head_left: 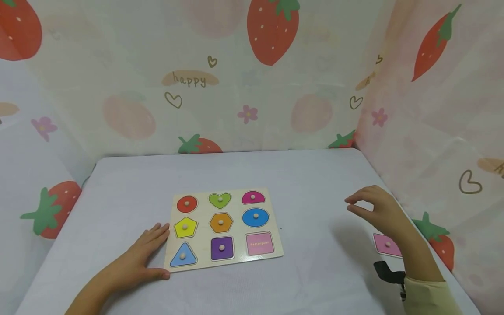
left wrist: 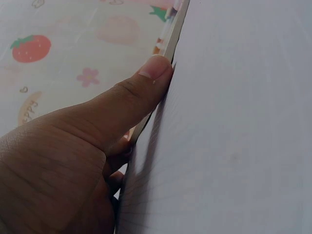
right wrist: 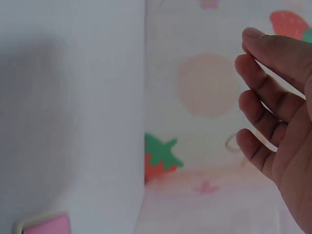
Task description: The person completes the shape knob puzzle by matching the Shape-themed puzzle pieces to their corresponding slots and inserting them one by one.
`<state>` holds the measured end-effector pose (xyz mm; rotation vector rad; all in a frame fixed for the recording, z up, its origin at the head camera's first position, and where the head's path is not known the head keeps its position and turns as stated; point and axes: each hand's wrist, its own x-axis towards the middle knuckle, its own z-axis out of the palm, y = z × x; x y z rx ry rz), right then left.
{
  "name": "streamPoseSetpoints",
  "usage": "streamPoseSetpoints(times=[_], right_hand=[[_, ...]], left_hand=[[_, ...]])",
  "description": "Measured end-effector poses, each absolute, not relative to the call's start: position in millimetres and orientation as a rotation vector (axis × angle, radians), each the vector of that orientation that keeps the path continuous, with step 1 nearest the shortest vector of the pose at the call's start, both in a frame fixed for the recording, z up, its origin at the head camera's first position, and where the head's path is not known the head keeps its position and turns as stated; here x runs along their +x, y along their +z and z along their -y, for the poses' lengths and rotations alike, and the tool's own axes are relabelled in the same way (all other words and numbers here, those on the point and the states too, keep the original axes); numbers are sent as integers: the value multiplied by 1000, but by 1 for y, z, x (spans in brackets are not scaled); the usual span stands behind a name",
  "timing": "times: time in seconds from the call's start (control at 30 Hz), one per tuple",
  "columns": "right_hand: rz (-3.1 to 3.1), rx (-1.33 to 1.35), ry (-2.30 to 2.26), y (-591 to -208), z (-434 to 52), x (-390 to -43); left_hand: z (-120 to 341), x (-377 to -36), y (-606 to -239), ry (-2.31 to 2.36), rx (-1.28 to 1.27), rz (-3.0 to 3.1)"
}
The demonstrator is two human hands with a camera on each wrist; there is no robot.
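Note:
A wooden shape puzzle board (head_left: 237, 227) lies flat on the grey table (head_left: 315, 183). Eight knobbed pieces sit in it; the bottom-right rectangle slot (head_left: 260, 243) is empty. My left hand (head_left: 156, 253) rests flat on the table against the board's left edge. In the left wrist view its thumb (left wrist: 146, 83) presses the board's rim (left wrist: 170, 39). My right hand (head_left: 354, 204) hovers above the table to the right, fingers (right wrist: 263, 102) loosely curled and holding nothing. A pink rectangle piece (head_left: 387, 245) lies on the table beside that wrist, its corner (right wrist: 46, 226) showing in the right wrist view.
Cloth walls printed with strawberries (head_left: 271, 30) enclose the table at the back and on both sides. The right cloth wall (head_left: 433, 144) stands close to my right hand. A black strap (head_left: 390, 271) sits on my right wrist.

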<state>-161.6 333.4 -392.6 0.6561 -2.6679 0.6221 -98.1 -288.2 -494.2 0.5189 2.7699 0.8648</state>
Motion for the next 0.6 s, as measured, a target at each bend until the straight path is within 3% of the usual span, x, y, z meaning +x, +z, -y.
streamPoseSetpoints(times=[0.6], right_hand=[[3034,365,659,-430,-420,-128]], left_hand=[[287,-99,-491,869,469,-2739]])
